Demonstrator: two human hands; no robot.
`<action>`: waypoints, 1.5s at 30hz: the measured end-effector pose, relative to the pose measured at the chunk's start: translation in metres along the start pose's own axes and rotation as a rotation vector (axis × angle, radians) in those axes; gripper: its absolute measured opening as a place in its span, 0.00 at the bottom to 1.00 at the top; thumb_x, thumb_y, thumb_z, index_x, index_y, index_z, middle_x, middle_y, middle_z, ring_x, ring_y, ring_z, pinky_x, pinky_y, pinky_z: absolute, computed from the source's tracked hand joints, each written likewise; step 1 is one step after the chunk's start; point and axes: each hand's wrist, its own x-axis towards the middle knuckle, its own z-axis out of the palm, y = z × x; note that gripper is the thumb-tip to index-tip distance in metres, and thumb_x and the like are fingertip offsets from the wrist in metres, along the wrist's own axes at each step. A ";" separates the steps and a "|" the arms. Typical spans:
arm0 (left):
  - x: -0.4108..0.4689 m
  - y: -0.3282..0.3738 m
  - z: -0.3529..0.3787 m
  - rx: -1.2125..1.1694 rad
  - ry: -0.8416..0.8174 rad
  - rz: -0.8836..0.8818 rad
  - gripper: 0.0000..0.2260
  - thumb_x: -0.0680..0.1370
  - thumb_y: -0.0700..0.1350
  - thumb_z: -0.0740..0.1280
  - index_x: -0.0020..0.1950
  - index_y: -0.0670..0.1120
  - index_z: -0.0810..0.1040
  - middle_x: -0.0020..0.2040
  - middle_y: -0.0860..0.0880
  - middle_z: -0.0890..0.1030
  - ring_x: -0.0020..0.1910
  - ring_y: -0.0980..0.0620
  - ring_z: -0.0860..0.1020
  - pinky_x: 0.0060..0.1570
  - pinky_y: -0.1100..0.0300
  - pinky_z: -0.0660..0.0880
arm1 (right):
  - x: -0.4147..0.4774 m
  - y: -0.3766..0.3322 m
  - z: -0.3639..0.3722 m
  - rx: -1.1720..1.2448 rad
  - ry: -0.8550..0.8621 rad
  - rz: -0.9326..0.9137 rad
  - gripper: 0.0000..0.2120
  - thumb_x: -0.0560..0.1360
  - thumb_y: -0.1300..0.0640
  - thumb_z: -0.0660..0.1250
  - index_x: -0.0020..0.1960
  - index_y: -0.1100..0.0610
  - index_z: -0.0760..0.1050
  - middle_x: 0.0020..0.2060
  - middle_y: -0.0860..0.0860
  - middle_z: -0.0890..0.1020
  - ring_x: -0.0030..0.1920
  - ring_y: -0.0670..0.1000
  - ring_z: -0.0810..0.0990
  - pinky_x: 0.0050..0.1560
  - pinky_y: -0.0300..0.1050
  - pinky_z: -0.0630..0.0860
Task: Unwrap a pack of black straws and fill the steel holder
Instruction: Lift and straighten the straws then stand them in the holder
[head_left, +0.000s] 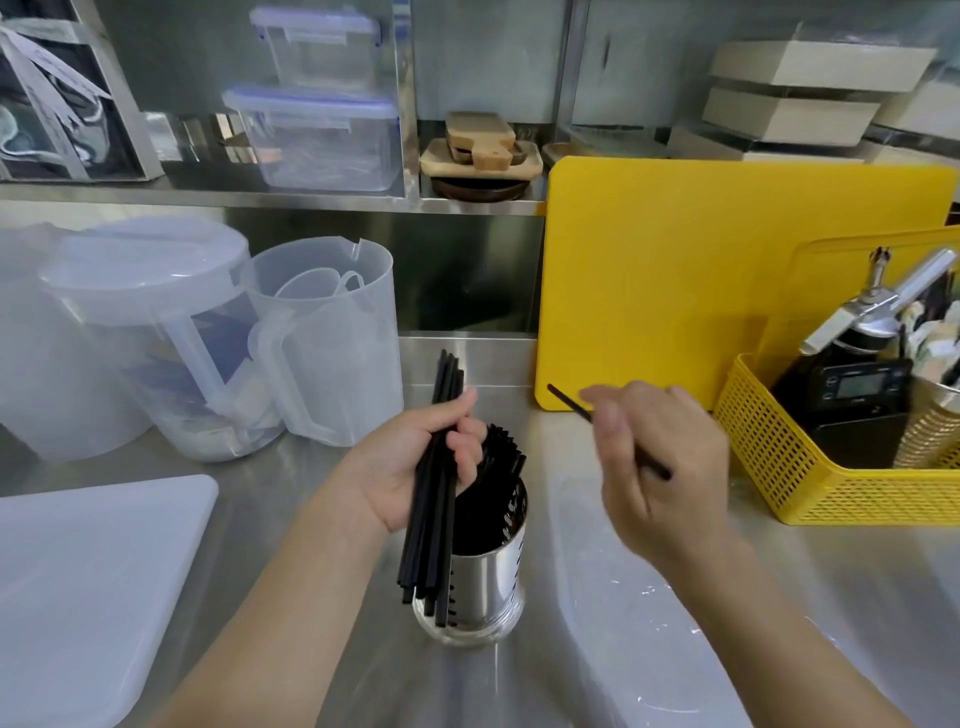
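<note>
Several straws (435, 519) near-upright in left hand's (410, 462) grip; single straw (569, 400) diagonal in right hand's (665, 457).

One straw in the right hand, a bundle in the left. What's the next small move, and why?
Probably swing the single black straw in the right hand over and drop it into the slotted steel cylinder holder. It is pinched clear of the holder, which already holds straws, while the left hand grips the black straw bundle nearby.

Tabletop (779, 597): two clear jugs (322, 338) left, yellow board (675, 270) upright at rear, yellow basket (779, 467) right.
</note>
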 end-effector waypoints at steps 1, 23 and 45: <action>-0.001 -0.004 0.003 0.050 -0.003 0.009 0.08 0.68 0.45 0.67 0.35 0.43 0.70 0.26 0.50 0.73 0.19 0.59 0.71 0.18 0.68 0.71 | 0.004 0.000 -0.002 0.010 0.030 -0.010 0.26 0.81 0.52 0.51 0.39 0.65 0.80 0.26 0.58 0.78 0.25 0.59 0.75 0.27 0.47 0.70; 0.002 -0.012 0.019 0.499 0.039 1.015 0.09 0.72 0.46 0.68 0.39 0.48 0.67 0.22 0.54 0.67 0.19 0.55 0.65 0.20 0.62 0.68 | -0.035 0.015 0.030 0.651 -0.141 0.713 0.08 0.72 0.58 0.63 0.42 0.46 0.78 0.25 0.41 0.75 0.28 0.43 0.68 0.30 0.34 0.66; 0.008 -0.041 0.007 1.063 0.278 0.414 0.30 0.68 0.43 0.75 0.68 0.46 0.68 0.62 0.51 0.74 0.61 0.56 0.72 0.59 0.64 0.65 | -0.041 0.024 0.043 0.929 -0.185 1.023 0.13 0.69 0.48 0.67 0.46 0.58 0.79 0.31 0.46 0.75 0.28 0.45 0.68 0.32 0.38 0.65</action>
